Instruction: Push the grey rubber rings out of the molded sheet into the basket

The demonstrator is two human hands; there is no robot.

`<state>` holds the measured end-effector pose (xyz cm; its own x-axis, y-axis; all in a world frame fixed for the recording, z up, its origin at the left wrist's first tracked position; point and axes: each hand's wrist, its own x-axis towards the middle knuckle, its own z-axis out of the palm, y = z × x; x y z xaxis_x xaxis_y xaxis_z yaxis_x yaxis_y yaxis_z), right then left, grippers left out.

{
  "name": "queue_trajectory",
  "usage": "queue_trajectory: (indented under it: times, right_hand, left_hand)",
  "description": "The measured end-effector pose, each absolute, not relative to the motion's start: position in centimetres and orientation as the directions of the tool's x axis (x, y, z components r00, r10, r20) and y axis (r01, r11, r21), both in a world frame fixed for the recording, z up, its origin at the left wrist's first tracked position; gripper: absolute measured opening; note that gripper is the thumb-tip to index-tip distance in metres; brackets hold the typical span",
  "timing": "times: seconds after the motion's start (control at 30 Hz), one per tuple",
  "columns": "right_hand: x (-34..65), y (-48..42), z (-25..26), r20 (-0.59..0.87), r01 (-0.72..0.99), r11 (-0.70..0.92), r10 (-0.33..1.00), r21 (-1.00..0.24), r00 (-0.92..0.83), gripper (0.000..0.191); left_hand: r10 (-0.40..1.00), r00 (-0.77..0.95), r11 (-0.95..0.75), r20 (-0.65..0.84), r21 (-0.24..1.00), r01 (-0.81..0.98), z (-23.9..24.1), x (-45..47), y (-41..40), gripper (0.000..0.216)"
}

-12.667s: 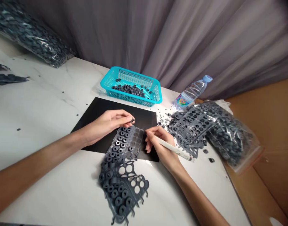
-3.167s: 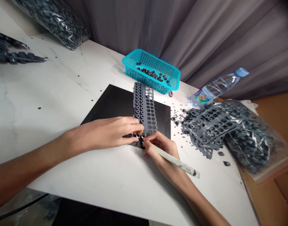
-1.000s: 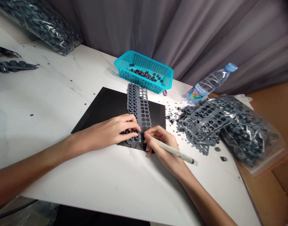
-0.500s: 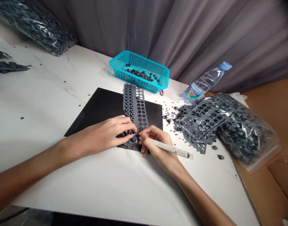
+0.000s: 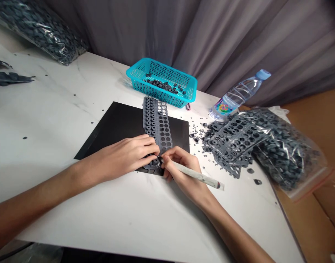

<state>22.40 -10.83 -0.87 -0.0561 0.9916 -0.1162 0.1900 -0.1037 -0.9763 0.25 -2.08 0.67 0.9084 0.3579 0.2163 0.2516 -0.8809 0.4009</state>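
Observation:
A grey moulded rubber strip [image 5: 164,128] lies on a black mat [image 5: 107,126]. Its left rows hold thick rubber rings, while the right rows are open holes. My left hand [image 5: 134,151] rests over the strip's near end, thumb and forefinger pinched at a small black rubber part; the fingers partly hide it. Close beside it, my right hand [image 5: 185,166] is closed like a writing grip around a pale, pen-shaped tool [image 5: 200,176]. The tool's tip points at the left fingertips and meets the rubber there; its exact end is hard to make out.
Beyond the strip stands a turquoise basket [image 5: 162,78] with loose black rubber pieces. To the right are a water bottle [image 5: 240,95], a pile of punched rubber sheets [image 5: 230,142] and a clear bag of parts [image 5: 288,157]. Another full bag [image 5: 44,33] lies back left. Small scraps dot the table.
Both hands stay at the strip's near end. The left fingers have closed in slightly toward the tool tip, and the tool has shifted very little.

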Motion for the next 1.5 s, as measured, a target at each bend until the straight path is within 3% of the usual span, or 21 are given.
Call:
queue_trajectory:
  times: [0.2,0.57,0.63,0.73,0.8,0.87,0.93,1.03,1.5]
  right_hand:
    - [22.5,-10.7,-1.3,-0.142,0.089,-0.136,0.988,-0.987,-0.068,0.017]
    - [22.3,-10.9,-0.7,-0.105,0.226,-0.086,0.992,-0.97,-0.072,0.014]
    - [22.2,-11.0,-0.5,-0.089,0.271,-0.068,0.994,-0.96,-0.065,0.013]
    - [22.2,-11.1,-0.7,-0.098,0.263,-0.081,0.994,-0.962,-0.052,0.012]
    - [22.4,-11.0,-0.9,-0.139,0.171,-0.126,0.988,-0.977,-0.065,0.01]
    - [22.5,-10.8,-1.1,-0.172,0.075,-0.166,0.982,-0.983,-0.083,0.01]
    - [22.7,-10.5,-1.2,-0.182,0.011,-0.182,0.98,-0.983,-0.078,0.015]
    - [23.0,-10.2,-1.0,-0.164,-0.047,-0.166,0.985,-0.985,-0.053,0.023]
    - [23.3,-10.6,-1.5,-0.161,0.027,-0.159,0.983,-0.987,-0.083,0.021]
  left_hand:
    - [0.426,0.887,-0.835,0.175,0.454,0.312,1.0,0.6,-2.3,0.023]
    - [0.33,0.894,-0.94,0.302,0.196,0.28,0.2,1.1,-3.0,0.03]
    - [0.397,0.848,-0.909,0.35,0.277,0.311,0.4,1.3,-3.5,0.029]
    - [0.678,0.603,-0.704,0.42,0.608,0.368,1.5,1.2,-3.5,0.021]
    - [0.868,0.376,-0.444,0.324,0.846,0.295,2.3,0.7,-2.6,0.018]
    - [0.936,0.312,-0.206,0.161,0.972,0.116,2.6,0.1,-1.5,0.018]
    - [0.93,0.368,-0.01,0.013,1.0,-0.01,2.4,-0.2,-0.7,0.018]
    - [0.875,0.468,0.157,-0.123,0.987,-0.033,2.0,-0.2,-0.7,0.017]
    - [0.648,0.704,0.299,-0.293,0.947,0.118,2.2,-0.2,-1.7,0.032]
